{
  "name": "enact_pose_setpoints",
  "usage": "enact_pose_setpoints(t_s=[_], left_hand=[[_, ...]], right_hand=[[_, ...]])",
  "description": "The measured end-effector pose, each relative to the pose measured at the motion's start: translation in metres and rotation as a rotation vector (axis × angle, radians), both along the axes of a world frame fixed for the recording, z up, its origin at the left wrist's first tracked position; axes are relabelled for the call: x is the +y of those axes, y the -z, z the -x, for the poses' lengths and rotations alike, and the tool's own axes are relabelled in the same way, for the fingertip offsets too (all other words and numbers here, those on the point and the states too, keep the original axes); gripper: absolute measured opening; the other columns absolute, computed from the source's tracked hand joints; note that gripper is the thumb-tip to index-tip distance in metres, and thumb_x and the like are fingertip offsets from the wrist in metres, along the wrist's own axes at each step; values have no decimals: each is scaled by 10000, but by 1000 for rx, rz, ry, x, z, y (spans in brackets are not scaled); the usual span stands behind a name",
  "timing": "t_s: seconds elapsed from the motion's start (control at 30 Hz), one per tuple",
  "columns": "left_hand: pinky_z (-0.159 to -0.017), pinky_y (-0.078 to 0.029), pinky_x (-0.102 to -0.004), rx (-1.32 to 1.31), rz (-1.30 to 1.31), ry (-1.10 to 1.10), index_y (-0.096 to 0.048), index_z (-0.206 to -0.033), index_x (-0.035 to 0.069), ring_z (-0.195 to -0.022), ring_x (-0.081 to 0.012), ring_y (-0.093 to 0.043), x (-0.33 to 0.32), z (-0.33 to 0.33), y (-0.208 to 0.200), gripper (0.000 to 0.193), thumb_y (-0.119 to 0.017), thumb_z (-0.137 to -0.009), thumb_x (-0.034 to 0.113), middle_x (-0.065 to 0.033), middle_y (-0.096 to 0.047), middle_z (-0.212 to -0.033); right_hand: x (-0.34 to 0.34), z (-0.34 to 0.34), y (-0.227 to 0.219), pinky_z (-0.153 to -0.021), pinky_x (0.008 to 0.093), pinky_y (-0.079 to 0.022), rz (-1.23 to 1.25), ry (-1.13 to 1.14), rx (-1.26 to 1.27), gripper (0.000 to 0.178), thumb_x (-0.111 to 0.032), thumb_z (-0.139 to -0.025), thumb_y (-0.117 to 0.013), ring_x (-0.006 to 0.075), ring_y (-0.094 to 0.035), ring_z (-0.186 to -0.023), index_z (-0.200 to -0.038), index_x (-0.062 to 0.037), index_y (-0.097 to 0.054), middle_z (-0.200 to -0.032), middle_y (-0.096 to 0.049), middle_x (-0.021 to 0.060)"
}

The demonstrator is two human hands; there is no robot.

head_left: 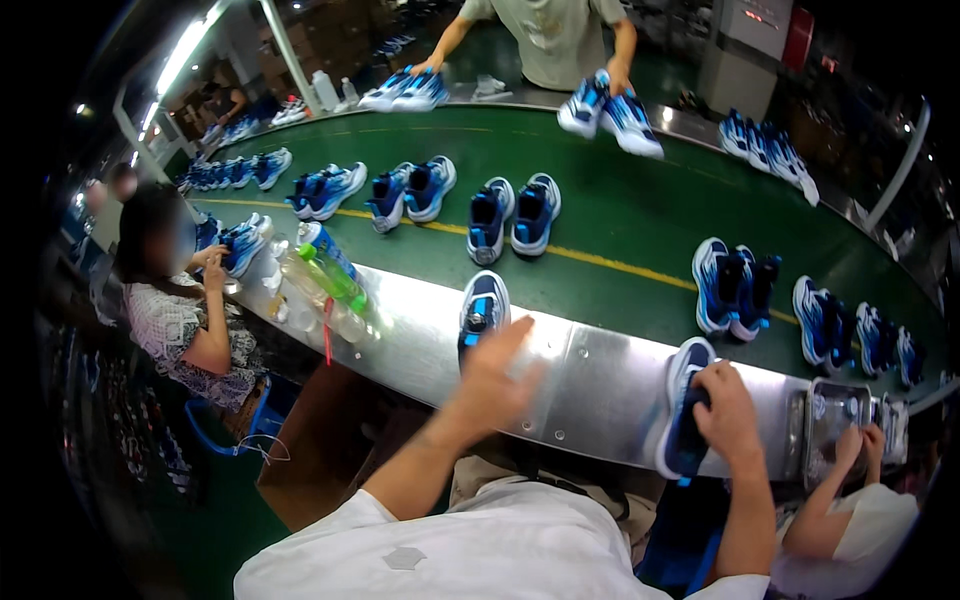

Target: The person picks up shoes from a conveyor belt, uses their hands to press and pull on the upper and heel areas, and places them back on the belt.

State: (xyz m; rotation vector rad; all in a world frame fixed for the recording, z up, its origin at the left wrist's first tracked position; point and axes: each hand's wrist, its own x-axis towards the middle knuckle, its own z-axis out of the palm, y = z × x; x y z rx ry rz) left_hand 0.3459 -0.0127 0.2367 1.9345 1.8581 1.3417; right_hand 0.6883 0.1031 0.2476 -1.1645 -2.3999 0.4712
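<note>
Two bare hands (492, 372) (728, 410), two shoes (485, 295) (682, 445) at them, three nearby co-workers (550, 45) (165, 325) (850, 535), one red strip (327, 335)

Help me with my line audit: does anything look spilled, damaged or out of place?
Nothing looks clearly spilled or damaged. Only the cluster of bottles on the metal ledge seems odd, sharing it with shoes.

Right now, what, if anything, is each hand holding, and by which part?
The right hand grips one shoe by its dark upper. The blurred left hand overlaps another shoe; its hold can't be told.

shoe (485, 298) on ledge (615, 395) | second shoe (683, 430) to right | bottles (338, 282) to left | belt (625, 215) behind
</note>
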Motion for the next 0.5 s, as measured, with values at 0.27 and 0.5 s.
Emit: enact_pose_setpoints(t_s=[0.27, 0.5], left_hand=[[-770, -531, -585, -11, 394, 144, -556, -1161, -23, -892, -520, -651, 28, -84, 90, 307, -627, -921, 155, -321, -656, -1076], [-825, -556, -535, -126, 289, 272, -577, -1242, -15, -950, -520, -661, 19, -80, 89, 460, -701, -826, 141, -304, -680, -1008]], right_hand=[[-13, 88, 30, -889, 447, -553, 32, -259, 23, 276, -3, -702, -755, 354, -606, -1036, -974, -46, -731, -1064, -589, 145], [-18, 96, 34, -939, 486, -533, -18, -432, -105, 380, -63, -722, -741, 414, -563, -1096, -1077, 26, -637, -1125, -586, 203]])
